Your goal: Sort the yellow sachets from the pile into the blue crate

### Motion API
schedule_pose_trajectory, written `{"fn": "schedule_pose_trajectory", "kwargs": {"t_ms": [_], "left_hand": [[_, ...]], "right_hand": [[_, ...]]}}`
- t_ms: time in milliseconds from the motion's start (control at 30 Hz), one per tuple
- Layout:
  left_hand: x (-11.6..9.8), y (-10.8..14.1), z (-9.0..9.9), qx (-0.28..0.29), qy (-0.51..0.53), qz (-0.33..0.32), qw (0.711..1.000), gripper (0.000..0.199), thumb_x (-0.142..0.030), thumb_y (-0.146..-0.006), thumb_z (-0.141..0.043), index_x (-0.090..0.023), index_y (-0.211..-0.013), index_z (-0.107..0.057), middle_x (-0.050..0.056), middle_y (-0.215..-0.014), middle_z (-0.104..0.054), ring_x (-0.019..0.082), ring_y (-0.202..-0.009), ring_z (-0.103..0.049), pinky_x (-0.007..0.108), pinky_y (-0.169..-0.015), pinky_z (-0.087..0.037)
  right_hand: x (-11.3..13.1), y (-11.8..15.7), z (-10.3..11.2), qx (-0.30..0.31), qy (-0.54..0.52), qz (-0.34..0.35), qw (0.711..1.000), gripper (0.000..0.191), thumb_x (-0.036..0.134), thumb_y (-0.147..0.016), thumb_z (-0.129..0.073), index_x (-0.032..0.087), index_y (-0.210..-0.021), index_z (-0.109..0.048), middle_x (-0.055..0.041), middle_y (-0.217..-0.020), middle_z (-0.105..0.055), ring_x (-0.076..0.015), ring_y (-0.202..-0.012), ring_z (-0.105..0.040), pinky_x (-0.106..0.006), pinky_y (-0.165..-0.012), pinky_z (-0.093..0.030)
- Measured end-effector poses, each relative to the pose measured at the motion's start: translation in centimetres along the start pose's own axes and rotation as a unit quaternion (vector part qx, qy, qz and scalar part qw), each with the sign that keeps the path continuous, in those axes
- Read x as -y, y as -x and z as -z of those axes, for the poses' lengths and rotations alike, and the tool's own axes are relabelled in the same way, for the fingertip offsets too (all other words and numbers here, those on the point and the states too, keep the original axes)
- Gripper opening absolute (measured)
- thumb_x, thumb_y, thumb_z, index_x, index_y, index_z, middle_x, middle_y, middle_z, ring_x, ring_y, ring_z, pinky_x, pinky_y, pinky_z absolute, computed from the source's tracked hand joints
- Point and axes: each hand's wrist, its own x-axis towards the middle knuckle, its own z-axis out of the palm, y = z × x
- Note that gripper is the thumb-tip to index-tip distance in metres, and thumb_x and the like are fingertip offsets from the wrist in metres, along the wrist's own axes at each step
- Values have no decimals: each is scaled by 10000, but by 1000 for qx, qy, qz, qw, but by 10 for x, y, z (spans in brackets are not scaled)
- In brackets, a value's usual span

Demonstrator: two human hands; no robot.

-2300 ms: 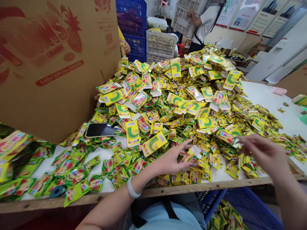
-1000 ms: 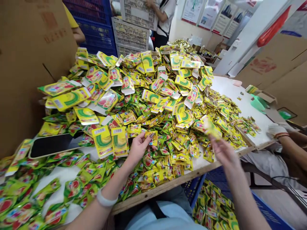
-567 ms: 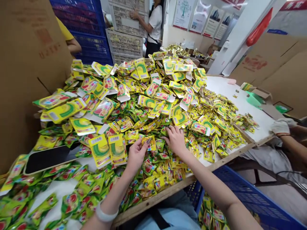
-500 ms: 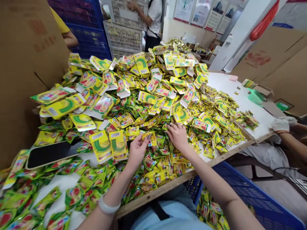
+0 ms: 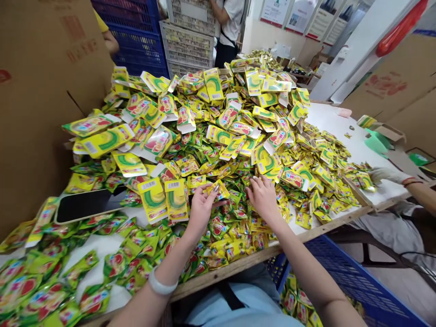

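Observation:
My left hand (image 5: 200, 206) pinches a small yellow candy packet (image 5: 220, 189) between thumb and fingers, just above the heap. To its right, my right hand (image 5: 263, 197) rests on the heap with its fingers bent and slightly apart, the tips touching green candy packets (image 5: 238, 200). No held item shows in it. Beside my left hand lie two flat yellow boxes (image 5: 152, 200) with barcodes facing up. More yellow and green boxes (image 5: 214, 84) are piled behind, some with open white flaps. Loose yellow packets (image 5: 235, 249) lie along the front edge.
A phone (image 5: 88, 205) lies at left among green watermelon-printed packets (image 5: 116, 265). The table has a wooden edge (image 5: 231, 277); a blue crate (image 5: 357, 281) stands below. A cardboard box (image 5: 44, 91) rises at left. A co-worker's gloved hand (image 5: 388, 176) is at right; another person (image 5: 231, 22) stands behind.
The view has shifted, so the scene sits farther right. My left hand still holds the yellow packet, now tilted. The co-worker's gloved hand has moved in over the table by some packets.

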Motion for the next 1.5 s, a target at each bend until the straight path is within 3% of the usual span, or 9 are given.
{"fn": "schedule_pose_trajectory", "kwargs": {"t_ms": [200,400,633,800,867,1167,1333,1400,1500], "left_hand": [[6,0,-1,30,12,8,999,547,-450,-659,-825,-176,-1094,-638,36,-930,-702,193,-884,-640,353,-753,-600],[11,6,-2,43,35,36,998,501,-502,-720,-780,-194,-1098,-665,42,-953,-722,194,-825,-665,319,-732,-566],[15,9,-7,12,10,-62,998,397,-480,-717,-807,-157,-913,-687,34,-877,-726,198,-905,-666,307,-886,-499],[8,7,-10,4,100,-51,994,350,-445,-742,-794,-188,-957,-692,42,-988,-748,217,-1030,-668,343,-967,-484],[4,7,-10,1,135,-45,990,342,-432,-711,-822,-197,-925,-697,35,-975,-749,211,-1011,-675,326,-931,-507],[-2,5,-5,-50,205,-25,977,320,-248,-619,-893,-179,-848,-679,-40,-760,-704,89,-688,-640,198,-693,-516],[-10,6,-2,-44,199,-14,979,460,-205,-585,-901,-214,-1000,-701,-37,-824,-738,83,-694,-656,182,-657,-514],[-7,10,-5,-19,183,-13,983,480,-222,-601,-896,-218,-1042,-708,-26,-841,-751,84,-695,-664,182,-684,-515],[4,16,-14,7,156,-31,987,437,-279,-631,-887,-221,-1033,-725,3,-924,-765,114,-783,-693,218,-786,-523]], "right_hand": [[-5,-7,27,-34,-210,-11,977,225,282,-961,-483,167,-972,-676,-115,-963,-715,-271,-997,-605,-398,-878,-431],[21,-17,49,147,-579,-14,802,325,502,-949,-515,200,-852,-584,16,-691,-568,-119,-599,-487,-229,-561,-374],[57,-17,32,99,-506,-26,856,204,425,-939,-539,226,-911,-502,62,-597,-465,-104,-492,-387,-233,-515,-280],[49,-6,39,161,-695,-117,691,357,512,-873,-647,260,-981,-417,150,-483,-344,-70,-339,-271,-197,-376,-237],[43,-3,42,162,-718,-136,663,411,501,-831,-709,265,-1001,-418,162,-470,-363,-61,-317,-274,-185,-354,-249],[37,6,48,252,-625,-73,735,428,557,-894,-599,198,-679,-512,32,-581,-533,-105,-513,-524,-227,-487,-426],[30,14,49,126,-538,-106,827,499,540,-744,-778,219,-1092,-624,-82,-1098,-669,-227,-1003,-621,-342,-824,-540],[46,13,42,98,-616,-134,770,657,577,-752,-754,259,-1288,-546,-105,-1330,-594,-253,-1222,-554,-389,-959,-519],[82,13,30,106,-752,-182,624,565,634,-860,-591,300,-1313,-547,-74,-1384,-578,-230,-1300,-528,-396,-998,-519]]}}
